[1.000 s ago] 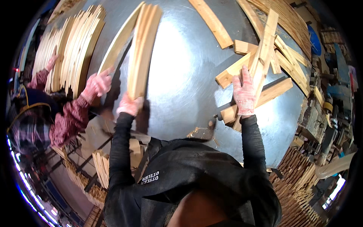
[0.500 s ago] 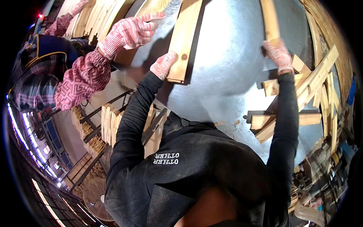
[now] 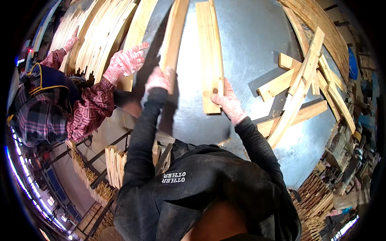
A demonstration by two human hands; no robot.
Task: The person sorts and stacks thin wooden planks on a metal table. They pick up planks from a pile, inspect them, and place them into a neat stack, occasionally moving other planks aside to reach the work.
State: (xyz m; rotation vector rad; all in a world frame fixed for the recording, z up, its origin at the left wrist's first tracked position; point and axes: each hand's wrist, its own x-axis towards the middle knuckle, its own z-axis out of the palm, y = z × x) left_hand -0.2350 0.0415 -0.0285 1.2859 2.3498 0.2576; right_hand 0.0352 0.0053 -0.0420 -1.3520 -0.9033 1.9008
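My left hand point(image 3: 159, 79), in a pink-and-white knit glove, is closed around the near end of a narrow wooden board point(image 3: 175, 38) and slightly blurred. Beside it, my right hand point(image 3: 229, 102), gloved alike, grips the near end of a pale wooden board point(image 3: 208, 52) with a dark knot. A second narrow strip seems to lie along that board's right edge. Both boards point away from me over a shiny metal table point(image 3: 257, 36). To the left, a co-worker's gloved hand point(image 3: 126, 62) has its fingers stretched out next to another board point(image 3: 138, 30).
Loose wooden offcuts point(image 3: 297, 90) lie crossed in a pile on the table's right side. A row of boards point(image 3: 100, 36) stretches along the far left, by the co-worker's other hand point(image 3: 71, 41). Stacked boards point(image 3: 116, 164) stand on a rack at lower left.
The view has shifted. My right hand has come left and nearer, and now holds a knotted board like the one my left hand held. My left hand now grips a narrower board.
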